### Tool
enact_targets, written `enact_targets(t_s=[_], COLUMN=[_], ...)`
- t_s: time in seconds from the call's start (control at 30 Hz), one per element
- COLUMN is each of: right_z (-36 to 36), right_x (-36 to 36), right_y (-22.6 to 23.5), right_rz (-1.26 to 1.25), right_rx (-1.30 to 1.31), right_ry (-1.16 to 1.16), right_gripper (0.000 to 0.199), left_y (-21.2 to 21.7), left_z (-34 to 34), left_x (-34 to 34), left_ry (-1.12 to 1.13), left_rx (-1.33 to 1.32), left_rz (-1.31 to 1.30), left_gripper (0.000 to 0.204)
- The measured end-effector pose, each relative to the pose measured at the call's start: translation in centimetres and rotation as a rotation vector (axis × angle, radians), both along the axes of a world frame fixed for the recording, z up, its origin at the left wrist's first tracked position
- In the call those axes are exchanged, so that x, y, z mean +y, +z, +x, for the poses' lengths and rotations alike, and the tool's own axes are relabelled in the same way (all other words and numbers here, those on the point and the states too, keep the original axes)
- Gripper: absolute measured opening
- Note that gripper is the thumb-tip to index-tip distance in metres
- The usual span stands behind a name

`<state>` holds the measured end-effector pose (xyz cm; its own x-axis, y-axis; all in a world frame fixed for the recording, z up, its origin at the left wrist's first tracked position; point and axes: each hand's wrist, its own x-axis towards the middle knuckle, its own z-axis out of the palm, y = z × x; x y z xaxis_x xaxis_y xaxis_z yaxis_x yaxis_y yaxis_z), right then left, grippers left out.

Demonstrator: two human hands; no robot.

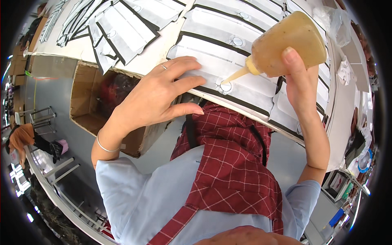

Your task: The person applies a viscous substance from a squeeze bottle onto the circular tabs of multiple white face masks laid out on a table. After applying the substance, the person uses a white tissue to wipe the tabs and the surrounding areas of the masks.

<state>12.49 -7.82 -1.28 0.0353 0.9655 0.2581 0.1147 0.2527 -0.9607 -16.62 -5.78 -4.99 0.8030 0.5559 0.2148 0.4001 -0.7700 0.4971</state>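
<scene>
- Currently right hand (300, 77) is wrapped on a squeeze bottle (281, 45): thumb flat on the near side, other fingers mostly hidden behind it.
- Left hand (157, 92) holds nothing: fingers spread and slightly bent, thumb wide of the index finger and out past the table edge.
- Bottle: translucent, amber-yellow contents, tilted. Can't read the fill level. Tapered nozzle (236, 76) points down-left, tip at the small circle (224, 86) on the nearest panel. Can't tell whether it touches.
- That white panel (251, 87) with dark edging lies flat by the near table edge. Left index and middle fingertips reach over its left end, contact unclear; circle sits just right of them, between the two hands.
- More white panels (212, 20) overlap in rows beyond it, several with the same circle.
- Loose panels (122, 30) fanned on the white table (73, 51), upper left.
- Cardboard box (83, 90), open, below the table edge and partly behind the left forearm: dark and reddish stuff inside, too dim to identify.
- Clear plastic bag (339, 25), crumpled, far right; contents unclear.
</scene>
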Motion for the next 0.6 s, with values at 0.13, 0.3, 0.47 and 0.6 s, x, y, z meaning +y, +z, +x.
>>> enact_targets(t_s=[0.13,0.3,0.47,0.6], right_z=[-0.2,0.2,1.0,1.6], right_x=[0.3,0.0,-0.3,-0.4], right_y=[-0.4,0.1,0.3,0.2], right_rz=[0.008,-0.048,-0.019,-0.013], right_rx=[-0.037,-0.094,-0.192,-0.091], right_ry=[0.014,0.054,0.061,0.028], right_gripper=[0.041,0.039,0.04,0.043], left_y=[0.2,-0.1,0.0,0.0], left_z=[0.2,0.3,0.3,0.2], left_x=[-0.1,0.0,0.0,-0.1], left_ry=[-0.005,-0.021,-0.015,-0.007], left_rx=[-0.001,-0.026,-0.016,-0.019], left_rz=[0.03,0.052,0.052,0.056], left_gripper=[0.06,0.06,0.06,0.06])
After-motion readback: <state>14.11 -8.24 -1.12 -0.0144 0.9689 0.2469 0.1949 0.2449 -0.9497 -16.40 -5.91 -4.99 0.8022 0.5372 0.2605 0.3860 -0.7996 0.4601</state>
